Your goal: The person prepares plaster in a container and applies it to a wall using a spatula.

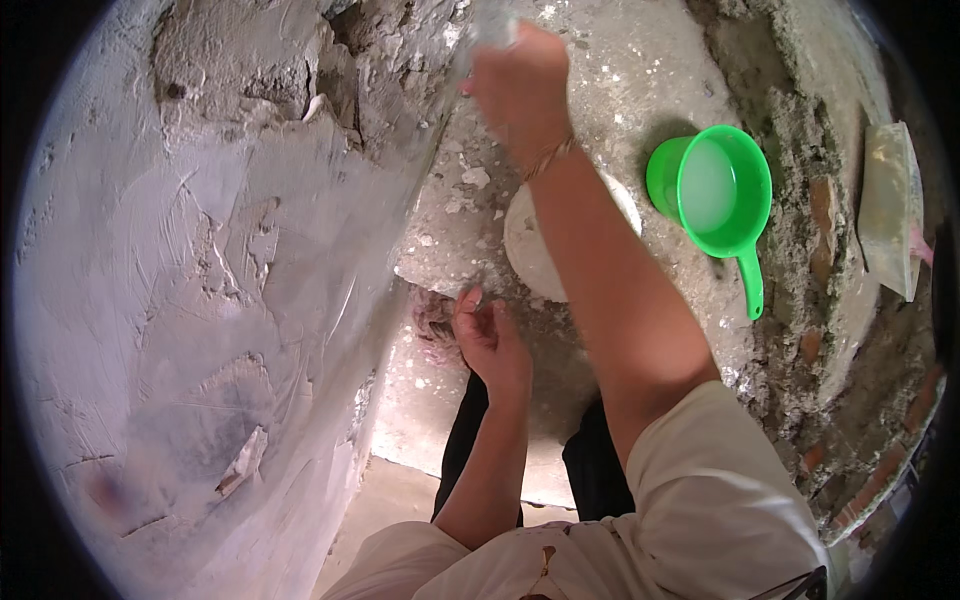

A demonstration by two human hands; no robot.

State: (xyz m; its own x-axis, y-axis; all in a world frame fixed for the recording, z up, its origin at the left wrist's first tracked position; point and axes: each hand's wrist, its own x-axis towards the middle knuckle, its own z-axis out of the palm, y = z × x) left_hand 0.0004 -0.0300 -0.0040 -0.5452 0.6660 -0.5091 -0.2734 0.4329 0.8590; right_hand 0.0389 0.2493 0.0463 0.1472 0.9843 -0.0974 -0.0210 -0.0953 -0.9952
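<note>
My right hand [522, 95] is stretched far forward beside the rough wall [300, 200]. Its fingers are closed, and a pale, blurred shape shows at their far side, too smeared to name. Low between my knees and the wall, my left hand [492, 345] is loosely curled with its palm turned up and nothing visible in it. Close beside its fingers lies a crumpled, pinkish-brown heap [432, 320]. My right forearm partly covers a round white object [530, 245]. Farther right, a green dipper [725, 195] holds milky liquid, its handle pointing toward me.
Plaster on the wall is cracked and broken away at the top. Pale crumbs are scattered over the concrete floor [450, 220]. A strip of rubble and brick [815, 260] runs along the right side, with a translucent yellowish packet [888, 210] beyond it.
</note>
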